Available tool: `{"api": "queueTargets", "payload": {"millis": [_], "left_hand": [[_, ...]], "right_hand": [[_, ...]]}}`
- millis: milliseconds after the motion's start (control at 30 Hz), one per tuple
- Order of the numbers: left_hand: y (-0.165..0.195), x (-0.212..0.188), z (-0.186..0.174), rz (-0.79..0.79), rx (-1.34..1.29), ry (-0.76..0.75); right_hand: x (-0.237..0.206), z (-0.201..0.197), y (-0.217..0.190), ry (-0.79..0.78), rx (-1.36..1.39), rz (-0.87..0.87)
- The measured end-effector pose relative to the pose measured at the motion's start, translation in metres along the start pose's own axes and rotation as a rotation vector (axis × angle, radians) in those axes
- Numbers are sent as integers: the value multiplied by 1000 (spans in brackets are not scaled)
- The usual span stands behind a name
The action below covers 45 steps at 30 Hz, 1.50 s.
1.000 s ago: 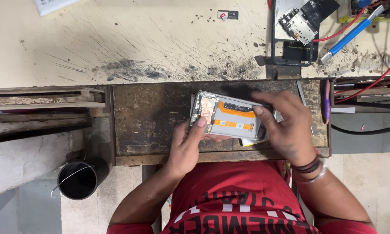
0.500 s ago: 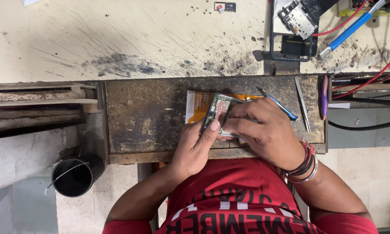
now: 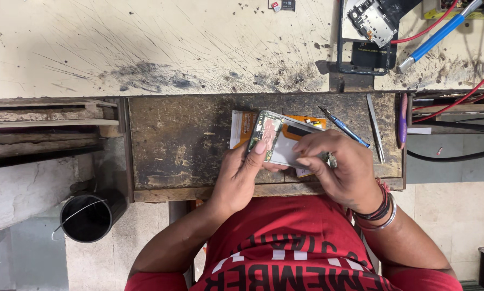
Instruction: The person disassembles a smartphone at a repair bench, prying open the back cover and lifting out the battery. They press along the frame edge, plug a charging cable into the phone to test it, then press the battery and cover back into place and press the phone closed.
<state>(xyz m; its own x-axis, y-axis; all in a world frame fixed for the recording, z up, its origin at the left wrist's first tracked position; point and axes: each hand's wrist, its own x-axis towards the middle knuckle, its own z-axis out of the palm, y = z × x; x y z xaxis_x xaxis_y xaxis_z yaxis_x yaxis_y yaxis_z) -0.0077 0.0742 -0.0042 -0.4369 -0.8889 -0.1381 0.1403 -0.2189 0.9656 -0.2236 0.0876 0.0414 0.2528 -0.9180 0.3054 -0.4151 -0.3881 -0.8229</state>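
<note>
An opened phone (image 3: pixel 274 141), its green circuit board and silver battery showing, is tilted up over the dark wooden drawer board (image 3: pixel 183 145). My left hand (image 3: pixel 242 172) grips its near-left edge, thumb pressed on the board end. My right hand (image 3: pixel 341 167) holds its right end, fingers curled over the battery. An orange and white card (image 3: pixel 241 126) lies flat under the phone.
A blue-handled tool (image 3: pixel 345 128), metal tweezers (image 3: pixel 375 126) and a purple pen (image 3: pixel 403 118) lie on the drawer's right. On the scratched bench sit a circuit board in a black holder (image 3: pixel 368 24), a blue tool (image 3: pixel 436 37) and red wires. A black bucket (image 3: pixel 88 215) stands lower left.
The phone was lifted off the drawer and turned from flat to tilted on edge. Both hands shifted their hold around it, and the orange card came into view beneath.
</note>
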Motion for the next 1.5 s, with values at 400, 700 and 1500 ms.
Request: {"api": "queueTargets", "payload": {"millis": [400,700,1500], "left_hand": [[-15,5,1,-32,-109,71],[-19,6,0,-21,-128,47],[-25,-1,-6,25,-265,8]], "right_hand": [[-24,13,11,202,292,93],[-27,16,18,341,425,321],[-20,17,10,117,272,85]]}}
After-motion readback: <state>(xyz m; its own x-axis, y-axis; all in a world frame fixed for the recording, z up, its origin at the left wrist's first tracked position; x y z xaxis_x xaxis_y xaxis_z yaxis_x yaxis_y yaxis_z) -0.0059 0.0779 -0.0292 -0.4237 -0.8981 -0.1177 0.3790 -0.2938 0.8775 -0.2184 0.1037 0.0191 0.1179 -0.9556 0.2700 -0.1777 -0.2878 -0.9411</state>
